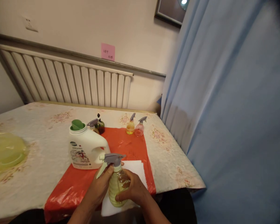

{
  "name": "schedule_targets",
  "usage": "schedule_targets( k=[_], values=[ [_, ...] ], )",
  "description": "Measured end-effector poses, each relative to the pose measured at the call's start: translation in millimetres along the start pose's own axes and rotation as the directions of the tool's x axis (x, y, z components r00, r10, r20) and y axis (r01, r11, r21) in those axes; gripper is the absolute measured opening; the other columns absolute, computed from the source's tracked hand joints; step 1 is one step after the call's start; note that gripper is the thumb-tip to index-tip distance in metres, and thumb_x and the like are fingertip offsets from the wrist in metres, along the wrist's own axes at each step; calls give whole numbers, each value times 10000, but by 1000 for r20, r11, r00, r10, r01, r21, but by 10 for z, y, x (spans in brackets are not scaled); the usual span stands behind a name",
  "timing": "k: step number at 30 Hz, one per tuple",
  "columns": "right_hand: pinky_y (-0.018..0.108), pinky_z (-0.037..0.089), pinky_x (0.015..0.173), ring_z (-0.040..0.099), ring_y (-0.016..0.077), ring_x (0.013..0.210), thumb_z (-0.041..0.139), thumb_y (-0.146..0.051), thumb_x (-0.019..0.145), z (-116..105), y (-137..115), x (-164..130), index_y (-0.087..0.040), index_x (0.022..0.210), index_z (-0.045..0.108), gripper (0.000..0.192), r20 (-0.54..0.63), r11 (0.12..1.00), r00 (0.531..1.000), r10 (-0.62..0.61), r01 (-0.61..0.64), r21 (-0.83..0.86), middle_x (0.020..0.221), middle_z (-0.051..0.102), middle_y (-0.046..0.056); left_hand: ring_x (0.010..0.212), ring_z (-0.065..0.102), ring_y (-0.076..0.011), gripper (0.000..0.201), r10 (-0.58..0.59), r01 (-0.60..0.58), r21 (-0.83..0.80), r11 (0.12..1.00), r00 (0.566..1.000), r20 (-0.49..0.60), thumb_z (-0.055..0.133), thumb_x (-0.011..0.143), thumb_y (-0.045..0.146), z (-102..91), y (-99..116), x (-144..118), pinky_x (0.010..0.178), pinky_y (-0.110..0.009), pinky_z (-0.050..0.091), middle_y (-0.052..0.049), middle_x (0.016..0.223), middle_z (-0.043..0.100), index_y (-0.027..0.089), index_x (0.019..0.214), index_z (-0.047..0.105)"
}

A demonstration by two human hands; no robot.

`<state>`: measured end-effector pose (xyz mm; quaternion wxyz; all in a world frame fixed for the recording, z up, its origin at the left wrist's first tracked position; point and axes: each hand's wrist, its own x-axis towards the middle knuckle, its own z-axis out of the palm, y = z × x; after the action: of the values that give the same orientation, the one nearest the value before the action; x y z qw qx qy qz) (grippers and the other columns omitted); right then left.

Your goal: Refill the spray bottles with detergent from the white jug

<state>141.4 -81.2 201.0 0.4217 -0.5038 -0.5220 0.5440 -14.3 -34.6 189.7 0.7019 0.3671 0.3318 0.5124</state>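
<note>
A clear spray bottle [114, 189] with pale yellow-green liquid and a grey trigger head is held upright in front of me. My left hand [102, 183] is closed on it at the neck, just under the spray head. Around the body of the bottle wraps my right hand [134, 188], its thumb pressed to the front. Beneath both hands is a folded white cloth [136, 168], partly hidden by them. Just behind my left hand stands a large white jug [87, 155] with a green scoop or cap [77, 125] in its open mouth.
A red plastic sheet [123, 144] covers part of the flowered bedspread [49, 140]. At its far edge stand a yellow spray bottle [130, 127], a pink one [139, 129] and a dark green bottle [101, 126]. A translucent yellow item [8, 147] lies left; a blue curtain [224, 109] hangs right.
</note>
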Motion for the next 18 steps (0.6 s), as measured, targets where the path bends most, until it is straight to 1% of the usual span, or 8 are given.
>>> schedule_targets(
  k=[4, 6, 8, 10, 13, 16, 18],
  values=[
    [275, 474, 698, 581, 161, 756, 896, -123, 407, 1, -12, -4, -215, 1067, 689, 698, 5, 1000, 1000, -10, 10, -22, 885, 668, -26, 977, 709, -316, 418, -10, 14, -50, 999, 997, 75, 815, 687, 441, 39, 17, -36, 880, -429, 559, -86, 1004, 784, 176, 997, 727],
    [270, 469, 698, 575, 156, 756, 896, -122, 413, 1, -13, -3, -216, 1065, 690, 690, 7, 999, 1000, -25, 25, -28, 880, 665, -29, 1013, 698, -307, 424, -10, 14, -52, 999, 997, 81, 839, 663, 397, 51, 16, -36, 899, -408, 552, -73, 1028, 779, 185, 1012, 725],
    [262, 460, 689, 570, 153, 761, 898, -121, 413, 1, -5, -1, -215, 1065, 691, 691, 1, 999, 1000, -24, 24, -28, 882, 661, -30, 1006, 701, -286, 419, -10, 11, -35, 999, 999, 44, 836, 678, 367, 52, 14, -25, 905, -392, 547, -60, 1032, 777, 192, 1039, 715],
    [261, 456, 686, 573, 155, 772, 904, -126, 405, 0, 9, 1, -212, 1073, 690, 708, -6, 1000, 1000, -12, 12, -22, 894, 663, -27, 958, 714, -274, 412, -14, 15, -18, 1000, 1000, 15, 829, 692, 378, 38, 12, -8, 890, -392, 552, -55, 1004, 779, 194, 1042, 712],
    [274, 469, 699, 594, 169, 788, 905, -135, 400, 0, 24, -1, -203, 1081, 685, 719, -4, 1000, 1000, 3, -3, 3, 911, 673, -17, 912, 722, -280, 396, -39, 40, -8, 999, 997, 65, 787, 736, 441, 5, 9, 5, 875, -409, 557, -74, 983, 781, 179, 1025, 721],
    [281, 481, 706, 607, 175, 789, 899, -136, 407, -1, 20, -5, -204, 1091, 678, 723, 1, 1000, 1000, 7, -8, 12, 916, 674, -15, 953, 710, -282, 374, -37, 38, -15, 999, 994, 103, 739, 785, 458, -5, 9, -5, 877, -400, 559, -82, 1024, 774, 182, 1037, 726],
    [277, 477, 704, 603, 170, 785, 899, -142, 411, -5, 12, -3, -211, 1100, 676, 727, 2, 1000, 1000, -6, 6, -4, 912, 671, -18, 959, 708, -278, 365, -39, 43, -33, 999, 993, 113, 769, 757, 436, 16, 16, -16, 848, -379, 570, -66, 1028, 774, 198, 1031, 729]
  ],
)
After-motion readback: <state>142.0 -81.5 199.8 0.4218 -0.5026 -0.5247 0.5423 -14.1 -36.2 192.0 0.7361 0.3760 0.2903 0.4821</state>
